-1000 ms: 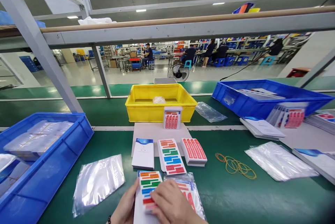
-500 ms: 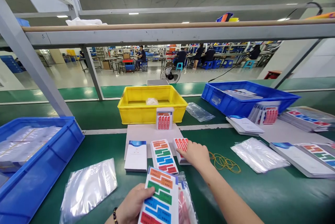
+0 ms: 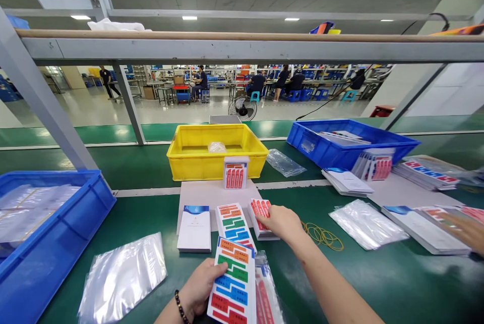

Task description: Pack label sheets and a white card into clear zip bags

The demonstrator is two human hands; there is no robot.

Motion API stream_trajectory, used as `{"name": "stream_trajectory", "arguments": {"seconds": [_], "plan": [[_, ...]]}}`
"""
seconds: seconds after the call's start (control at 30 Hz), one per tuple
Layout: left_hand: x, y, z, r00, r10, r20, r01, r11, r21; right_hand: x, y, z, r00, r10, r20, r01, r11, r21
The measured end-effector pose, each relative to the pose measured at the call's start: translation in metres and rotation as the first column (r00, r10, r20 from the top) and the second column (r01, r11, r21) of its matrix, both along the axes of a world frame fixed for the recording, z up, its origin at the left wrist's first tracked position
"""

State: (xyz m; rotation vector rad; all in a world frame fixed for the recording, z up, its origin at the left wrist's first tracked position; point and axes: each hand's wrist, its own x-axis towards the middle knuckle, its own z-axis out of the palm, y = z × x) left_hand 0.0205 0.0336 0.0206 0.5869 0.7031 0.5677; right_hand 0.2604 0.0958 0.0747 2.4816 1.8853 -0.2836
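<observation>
My left hand [image 3: 200, 283] grips a multicoloured sticker sheet [image 3: 233, 283] at the bottom centre, held above a clear bag with red stickers [image 3: 264, 293]. My right hand [image 3: 282, 222] reaches forward and pinches the top red sticker sheet, lifting its edge off the red sticker stack [image 3: 260, 215]. Left of that stack lie a multicoloured sticker stack [image 3: 232, 220] and a white booklet stack [image 3: 194, 228], all on the green belt.
A yellow bin [image 3: 212, 155] stands behind, with a red sticker card [image 3: 235, 175] leaning on it. Blue bins sit at left [image 3: 56, 243] and back right [image 3: 351, 147]. Clear bags [image 3: 121, 271], rubber bands [image 3: 323, 235] and booklets [image 3: 423, 228] lie around. Another person's hand [image 3: 467, 230] shows at right.
My right hand left the sheet near me and reached to the red sticker stack, now lifting its top sheet. My left hand raised the multicoloured sheet. Another hand entered at right.
</observation>
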Motion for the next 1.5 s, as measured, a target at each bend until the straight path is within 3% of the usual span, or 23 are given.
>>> {"name": "stream_trajectory", "arguments": {"seconds": [0.3, 0.5, 0.57, 0.67, 0.73, 0.8, 0.83, 0.9, 1.0, 1.03, 1.1, 1.2, 1.23, 1.3, 1.4, 1.5], "plan": [[0.001, 0.003, 0.009, 0.99, 0.137, -0.041, -0.14, 0.986, -0.086, 0.021, -0.008, -0.011, 0.976, -0.148, -0.158, 0.16, 0.985, 0.069], [0.003, 0.003, 0.004, 0.983, 0.182, 0.007, -0.181, 0.978, -0.1, 0.027, -0.03, -0.006, 0.889, -0.159, -0.429, 0.256, 0.95, 0.18], [0.004, 0.003, 0.003, 0.983, 0.182, 0.038, -0.177, 0.977, -0.117, 0.016, -0.043, -0.008, 0.832, -0.092, -0.547, 0.232, 0.954, 0.192], [0.006, 0.001, 0.004, 0.979, 0.192, 0.069, -0.183, 0.976, -0.117, -0.019, -0.062, -0.021, 0.679, 0.013, -0.734, 0.162, 0.973, 0.167], [0.007, 0.0, 0.004, 0.978, 0.191, 0.083, -0.185, 0.98, -0.073, -0.047, -0.072, -0.034, 0.397, 0.026, -0.917, 0.142, 0.986, 0.09], [0.007, -0.002, 0.002, 0.981, 0.168, 0.094, -0.17, 0.985, 0.011, -0.068, -0.078, -0.044, 0.248, -0.013, -0.969, 0.107, 0.994, 0.015], [0.007, -0.002, 0.001, 0.983, 0.155, 0.094, -0.161, 0.985, 0.056, -0.074, -0.08, -0.047, 0.235, -0.033, -0.971, 0.096, 0.995, -0.011], [0.006, -0.003, 0.0, 0.986, 0.141, 0.084, -0.151, 0.982, 0.117, -0.078, -0.082, -0.05, 0.285, -0.034, -0.958, 0.099, 0.995, -0.006], [0.004, -0.004, 0.002, 0.988, 0.137, 0.072, -0.146, 0.979, 0.145, -0.072, -0.082, -0.049, 0.406, 0.046, -0.913, 0.198, 0.971, 0.137], [0.003, -0.005, 0.004, 0.989, 0.126, 0.074, -0.137, 0.978, 0.158, -0.069, -0.082, -0.049, 0.412, 0.069, -0.908, 0.244, 0.952, 0.183], [0.002, -0.007, 0.008, 0.993, 0.092, 0.076, -0.105, 0.974, 0.199, -0.068, -0.081, -0.048, 0.308, 0.086, -0.947, 0.316, 0.93, 0.187], [0.0, -0.008, 0.011, 1.0, 0.018, 0.024, -0.024, 0.962, 0.271, -0.071, -0.079, -0.048, -0.028, 0.08, -0.996, 0.228, 0.971, 0.072], [-0.001, -0.007, 0.011, 1.0, -0.007, -0.013, 0.011, 0.952, 0.306, -0.072, -0.078, -0.048, -0.109, 0.068, -0.992, 0.17, 0.984, 0.049], [-0.003, -0.004, 0.008, 0.99, -0.027, -0.14, 0.084, 0.904, 0.419, -0.068, -0.074, -0.044, -0.186, 0.055, -0.981, 0.136, 0.99, 0.03], [-0.008, 0.002, 0.005, 0.895, 0.098, -0.435, 0.235, 0.726, 0.647, -0.055, -0.064, -0.033, -0.231, 0.102, -0.968, 0.338, 0.941, 0.019], [-0.012, 0.007, 0.006, 0.803, 0.195, -0.563, 0.366, 0.585, 0.724, -0.047, -0.053, -0.024, -0.25, 0.201, -0.947, 0.545, 0.838, 0.034]]}}
